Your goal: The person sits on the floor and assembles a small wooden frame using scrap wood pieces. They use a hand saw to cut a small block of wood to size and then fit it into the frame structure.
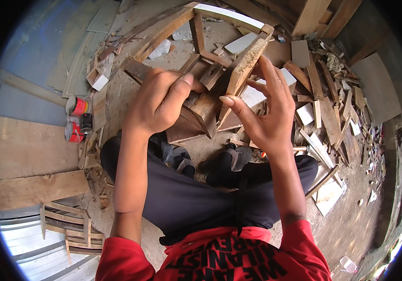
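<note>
In front of my knees stands a wooden frame [168, 35] with dark brown beams and a white strip [229, 15] along its far top edge. My right hand [269, 110] grips a wooden piece [245, 65] with a rough, pale, splintered face, thumb on the near side and fingers along the right edge. The piece is tilted, its upper end by the frame's far right corner. My left hand [158, 100] is closed over the frame's left side, close to a wood block end [204, 108]. Its fingertips are mostly hidden, and what they hold cannot be made out.
Wood offcuts and white board scraps [325, 192] litter the ground on the right. Red-labelled cans [77, 107] and a dark can [86, 123] stand at the left, near plywood sheets [32, 145]. A slatted wooden rack [76, 229] lies lower left. My sandalled feet [226, 161] are below the frame.
</note>
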Demonstrator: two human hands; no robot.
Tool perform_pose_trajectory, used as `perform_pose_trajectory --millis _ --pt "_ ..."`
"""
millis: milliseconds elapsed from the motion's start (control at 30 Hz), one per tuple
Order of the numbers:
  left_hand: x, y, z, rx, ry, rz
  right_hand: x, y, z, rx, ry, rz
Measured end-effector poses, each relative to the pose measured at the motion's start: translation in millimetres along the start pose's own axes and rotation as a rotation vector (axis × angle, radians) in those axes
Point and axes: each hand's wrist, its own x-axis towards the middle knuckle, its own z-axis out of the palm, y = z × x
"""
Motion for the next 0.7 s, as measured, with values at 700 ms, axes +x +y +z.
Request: perform_pose_trajectory --millis 700 --pt "7 24 38 0.296 0.081 0.03 -15 11 9 0.093 -0.063 0.111"
